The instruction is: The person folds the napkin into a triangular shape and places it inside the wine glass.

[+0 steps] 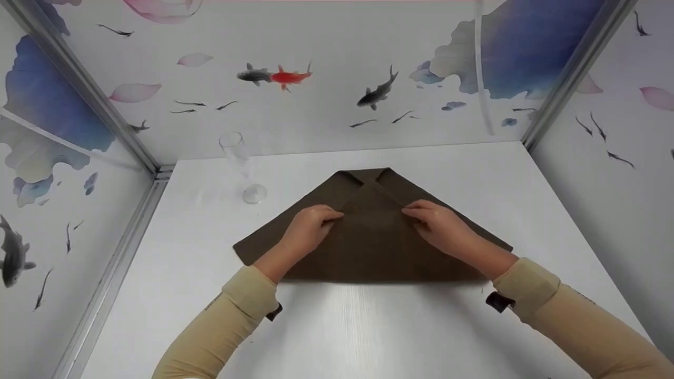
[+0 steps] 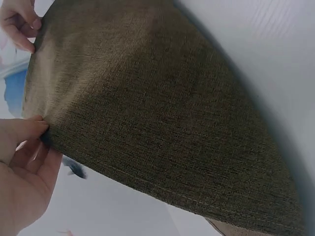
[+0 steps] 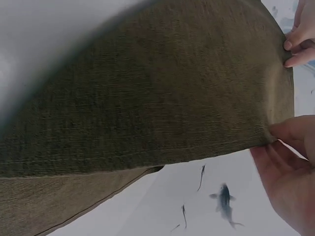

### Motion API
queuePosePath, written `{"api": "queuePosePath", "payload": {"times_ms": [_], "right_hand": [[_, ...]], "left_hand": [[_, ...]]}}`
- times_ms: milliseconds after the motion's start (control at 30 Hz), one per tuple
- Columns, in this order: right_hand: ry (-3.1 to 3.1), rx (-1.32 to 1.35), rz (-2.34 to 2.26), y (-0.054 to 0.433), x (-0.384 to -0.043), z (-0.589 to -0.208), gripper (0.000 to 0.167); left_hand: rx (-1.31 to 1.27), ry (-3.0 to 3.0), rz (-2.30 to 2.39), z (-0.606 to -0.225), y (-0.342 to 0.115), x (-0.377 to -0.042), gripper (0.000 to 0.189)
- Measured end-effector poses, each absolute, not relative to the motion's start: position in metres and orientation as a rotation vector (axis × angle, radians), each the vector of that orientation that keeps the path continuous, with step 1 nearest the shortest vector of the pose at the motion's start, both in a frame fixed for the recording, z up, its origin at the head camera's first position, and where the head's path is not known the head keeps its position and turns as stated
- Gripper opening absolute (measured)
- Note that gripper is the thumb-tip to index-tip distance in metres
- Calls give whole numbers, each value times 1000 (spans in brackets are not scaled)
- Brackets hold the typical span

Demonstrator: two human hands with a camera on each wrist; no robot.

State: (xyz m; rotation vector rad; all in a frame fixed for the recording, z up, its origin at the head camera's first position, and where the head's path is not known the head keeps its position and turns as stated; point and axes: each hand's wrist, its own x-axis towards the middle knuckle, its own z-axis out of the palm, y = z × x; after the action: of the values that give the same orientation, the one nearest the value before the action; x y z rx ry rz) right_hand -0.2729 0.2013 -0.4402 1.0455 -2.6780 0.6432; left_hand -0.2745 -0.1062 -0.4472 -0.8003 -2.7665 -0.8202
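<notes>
A dark brown woven cloth napkin point(image 1: 368, 252), folded with slanting sides, spans the middle of the white table in the head view. My left hand point(image 1: 311, 227) pinches its upper layer by an edge, thumb against fingers. To the right, my right hand point(image 1: 441, 227) pinches the same layer. Between the two hands the cloth point(image 2: 162, 108) is lifted, and it hangs toward me in the left wrist view. In the right wrist view a second cloth layer point(image 3: 74, 196) shows below the held one. Behind the hands, two folded flaps cross near the far edge.
A clear stemmed glass point(image 1: 255, 193) stands at the back left of the white table point(image 1: 347, 331). White panels point(image 1: 326, 121) painted with fish and leaves enclose the back and both sides, with metal posts point(image 1: 579, 73) at the corners.
</notes>
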Motion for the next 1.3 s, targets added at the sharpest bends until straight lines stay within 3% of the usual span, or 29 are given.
{"api": "queuePosePath", "payload": {"times_ms": [667,1300], "right_hand": [[-3029,808,702,181,-345,-478,34],[-3253,597,668,173,-374,-513,39]], "left_hand": [[-656,-3060,-830,-478,-96,-336,30],[-486,-3240,-648,-499,-73,-359,31]]}}
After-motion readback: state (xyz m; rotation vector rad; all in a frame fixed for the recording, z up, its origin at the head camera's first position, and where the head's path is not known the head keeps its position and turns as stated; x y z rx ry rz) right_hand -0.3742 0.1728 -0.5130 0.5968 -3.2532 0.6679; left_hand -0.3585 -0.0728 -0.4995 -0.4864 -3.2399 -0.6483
